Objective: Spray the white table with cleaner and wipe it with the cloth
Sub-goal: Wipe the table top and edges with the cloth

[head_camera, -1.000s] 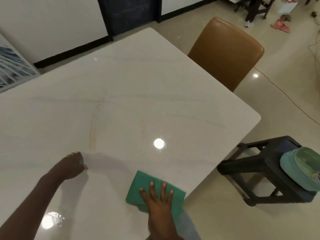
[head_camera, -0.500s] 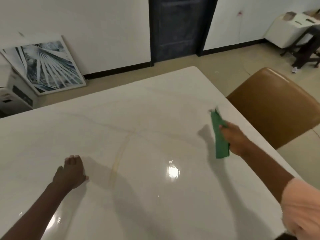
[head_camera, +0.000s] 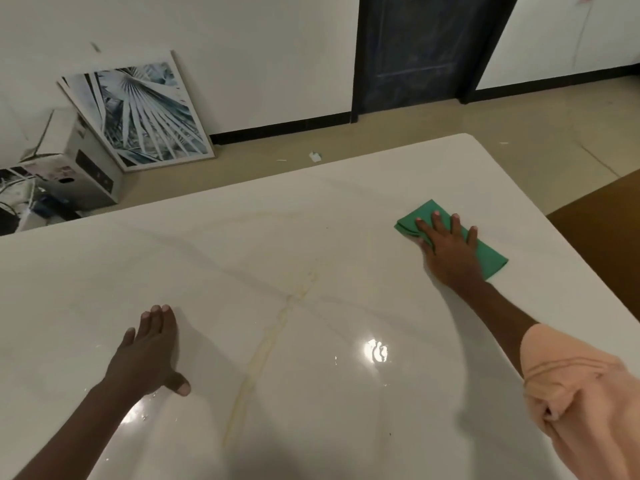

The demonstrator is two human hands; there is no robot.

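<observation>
The white marble-look table (head_camera: 277,237) fills most of the view, with wet glossy patches near me. A folded green cloth (head_camera: 491,258) lies flat on the table near its far right corner. My right hand (head_camera: 446,244) presses on the cloth with straight, spread fingers. My left hand (head_camera: 149,348) rests flat on the table at the near left, fingers together and thumb out, holding nothing. No spray bottle is in view.
A brown chair back (head_camera: 602,251) stands against the table's right edge. Beyond the far edge, a framed palm-leaf picture (head_camera: 138,112) leans on the wall beside a white box (head_camera: 83,161). A dark door (head_camera: 422,50) is at the back.
My right hand lifted the cloth from the near edge, carried it to the far right and has laid it flat, pressing on it. My left hand's fingers have flattened on the table.
</observation>
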